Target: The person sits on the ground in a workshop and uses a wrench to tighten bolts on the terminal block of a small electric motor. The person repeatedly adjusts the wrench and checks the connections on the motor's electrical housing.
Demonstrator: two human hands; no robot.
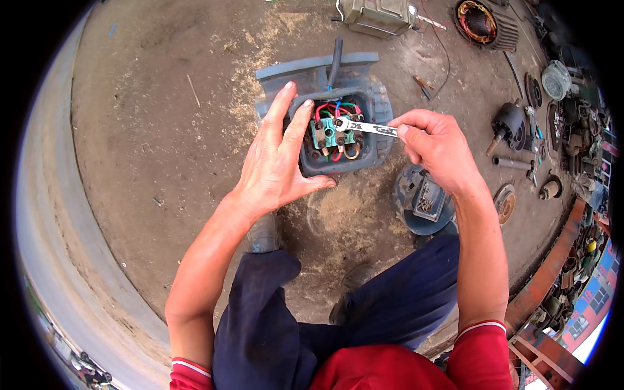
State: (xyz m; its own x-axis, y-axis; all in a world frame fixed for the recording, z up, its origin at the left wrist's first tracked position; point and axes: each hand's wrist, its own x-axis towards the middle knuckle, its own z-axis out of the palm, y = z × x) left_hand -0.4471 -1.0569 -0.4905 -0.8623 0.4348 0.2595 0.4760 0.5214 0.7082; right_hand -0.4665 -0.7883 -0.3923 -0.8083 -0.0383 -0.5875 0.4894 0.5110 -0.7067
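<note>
In front of me stands a grey-blue electric motor (380,117) with its terminal box (364,160) uncovered. Inside the box sits a green terminal block (320,138) with several studs, and red, green and blue wires run to it. A black cable (336,60) enters at the far side. My right hand (437,146) is closed round one end of a silver wrench (370,128), whose other end rests at a stud in the middle of the block. My left hand (278,153) lies with spread fingers against the box's left rim and holds nothing.
Right of my legs, a round motor part (422,201) lies on the dirt ground. A metal case (377,16) and an open motor stator with copper windings (478,25) stand farther off. Pliers (424,86) lie nearer, and metal parts pile along the right side.
</note>
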